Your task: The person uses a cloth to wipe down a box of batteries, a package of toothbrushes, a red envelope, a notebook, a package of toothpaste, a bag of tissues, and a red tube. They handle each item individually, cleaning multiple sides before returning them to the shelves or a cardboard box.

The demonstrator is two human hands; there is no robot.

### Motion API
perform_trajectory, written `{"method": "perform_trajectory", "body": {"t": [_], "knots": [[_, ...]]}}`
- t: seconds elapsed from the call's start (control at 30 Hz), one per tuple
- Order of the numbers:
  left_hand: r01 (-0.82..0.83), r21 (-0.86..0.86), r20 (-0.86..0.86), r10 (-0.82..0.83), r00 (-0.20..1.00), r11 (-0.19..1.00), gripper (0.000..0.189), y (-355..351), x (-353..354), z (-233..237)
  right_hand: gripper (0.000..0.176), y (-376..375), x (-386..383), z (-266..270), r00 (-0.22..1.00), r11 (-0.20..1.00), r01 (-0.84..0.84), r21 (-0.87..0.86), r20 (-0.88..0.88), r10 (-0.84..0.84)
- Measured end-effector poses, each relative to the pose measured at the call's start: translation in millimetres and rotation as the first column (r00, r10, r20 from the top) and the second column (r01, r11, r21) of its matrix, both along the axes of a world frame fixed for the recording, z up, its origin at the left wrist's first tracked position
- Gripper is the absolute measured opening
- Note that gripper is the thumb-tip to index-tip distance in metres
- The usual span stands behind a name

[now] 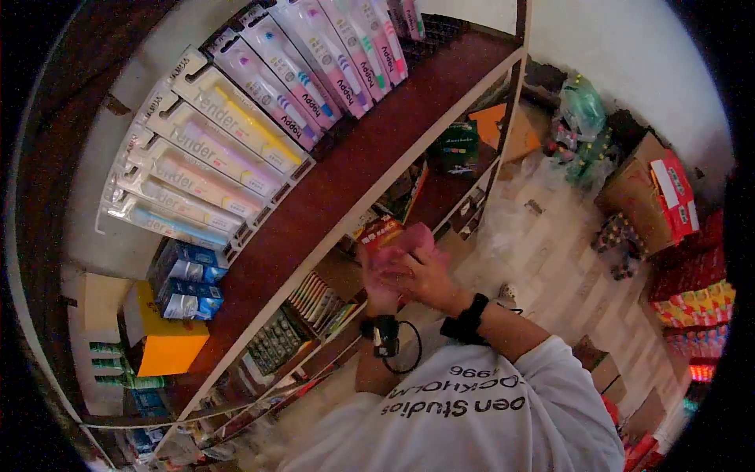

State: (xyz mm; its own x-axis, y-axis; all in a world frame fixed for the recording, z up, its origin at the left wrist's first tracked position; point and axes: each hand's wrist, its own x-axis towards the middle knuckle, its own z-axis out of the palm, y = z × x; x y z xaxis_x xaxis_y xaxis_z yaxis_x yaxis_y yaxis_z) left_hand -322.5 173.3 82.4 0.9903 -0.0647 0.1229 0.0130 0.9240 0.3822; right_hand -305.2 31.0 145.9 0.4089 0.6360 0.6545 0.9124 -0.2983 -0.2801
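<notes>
A crumpled pink cloth or thin bag (425,236) is bunched between my two hands, beside the shelf unit. My right hand (427,279) is closed on it, with bent fingers pressed into the pink material. Most of my left hand (382,293) is covered by the same material, and its fingers are hidden. A red and yellow packet (381,231) shows just beyond the pink material; whether a hand holds it is unclear. Black bands and a small device with a cord (385,337) are on my wrists.
Packaged toothbrushes (236,134) line the dark red shelf (314,185), with blue boxes (189,287) and a yellow-orange box (169,334) at its left. Lower shelves hold small goods. On the tiled floor (550,252) lie plastic bags (582,118) and a cardboard box (633,189); stacked packs stand right.
</notes>
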Motion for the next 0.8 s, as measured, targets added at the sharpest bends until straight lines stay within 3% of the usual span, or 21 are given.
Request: {"method": "perform_trajectory", "body": {"t": [0.03,0.1,0.13,0.17,0.2,0.23,0.27,0.3,0.33,0.37,0.4,0.43,0.47,0.5,0.53,0.63,0.67,0.73,0.8], "knots": [[-0.001,-0.002,0.000,0.001,1.000,1.000,0.044,-2,1,2,0.034,0,2,-6,1.000,1.000,-0.001,-0.002,0.000,0.001],[0.004,-0.255,-0.240,-0.067,0.968,0.967,0.043,-8,1,11,0.026,1,10,-26,1.000,1.000,-0.015,-0.027,-0.009,0.015],[0.003,-0.254,-0.242,-0.067,0.968,0.967,0.043,-9,-4,17,0.026,0,17,-41,1.000,1.000,-0.015,-0.027,-0.011,0.015],[-0.196,0.466,-0.178,0.309,0.934,0.862,0.047,-9,-11,23,0.023,-3,26,-60,0.826,0.916,-0.006,0.401,-0.515,0.231],[-0.299,0.917,0.124,0.523,0.844,0.265,0.051,-6,-16,26,0.023,-10,33,-71,0.410,0.687,0.240,0.686,-0.713,0.568],[-0.295,0.918,0.125,0.513,0.849,0.265,0.051,5,-16,24,0.022,-24,38,-65,0.445,0.729,0.325,0.603,-0.777,0.444],[-0.330,0.693,-0.081,0.524,0.848,0.641,0.051,27,-11,14,0.021,-42,42,-55,0.465,0.751,0.415,0.514,-0.829,0.311],[-0.351,0.323,-0.278,0.443,0.853,0.879,0.052,53,-6,-1,0.021,-61,43,-51,0.552,0.816,0.429,0.388,-0.828,0.104],[-0.360,0.281,-0.252,0.431,0.867,0.889,0.053,103,-1,-60,0.020,-78,41,-49,0.618,0.856,0.455,0.247,-0.779,-0.104],[-0.367,0.239,-0.225,0.419,0.880,0.899,0.055,151,4,-118,0.020,-93,35,-47,0.613,0.853,0.462,0.242,-0.782,-0.110],[-0.370,0.195,-0.198,0.406,0.892,0.908,0.057,198,8,-174,0.019,-106,28,-46,0.472,0.739,0.578,0.346,-0.881,0.042],[-0.370,0.024,-0.414,0.346,0.842,0.929,0.060,210,19,-157,0.019,-118,21,-47,0.337,0.593,0.698,0.401,-0.915,0.223],[-0.393,-0.141,-0.603,0.236,0.762,0.909,0.063,219,30,-139,0.019,-132,16,-50,0.336,0.585,0.707,0.397,-0.917,0.216],[-0.398,-0.159,-0.641,0.212,0.738,0.904,0.060,221,39,-128,0.019,-145,11,-53,0.338,0.613,0.743,0.269,-0.941,0.004],[-0.350,-0.138,-0.620,0.195,0.760,0.927,0.058,220,45,-124,0.019,-160,5,-59,0.322,0.610,0.780,0.135,-0.924,-0.207],[-0.185,-0.047,-0.513,0.135,0.848,0.982,0.051,212,57,-104,0.021,-203,-23,-113,0.216,0.511,0.850,0.127,-0.969,-0.119],[-0.122,-0.022,-0.477,0.097,0.874,0.992,0.048,205,60,-98,0.021,-206,-34,-110,0.208,0.481,0.869,0.117,-0.968,-0.140],[0.010,0.019,-0.402,-0.001,0.916,1.000,0.044,190,63,-91,0.022,-212,-57,-102,0.067,0.361,0.932,0.030,-0.994,-0.089],[0.165,0.033,-0.301,-0.147,0.942,0.986,0.039,176,65,-84,0.023,-236,-74,-161,0.129,0.372,0.926,0.066,-0.981,-0.148]]}}
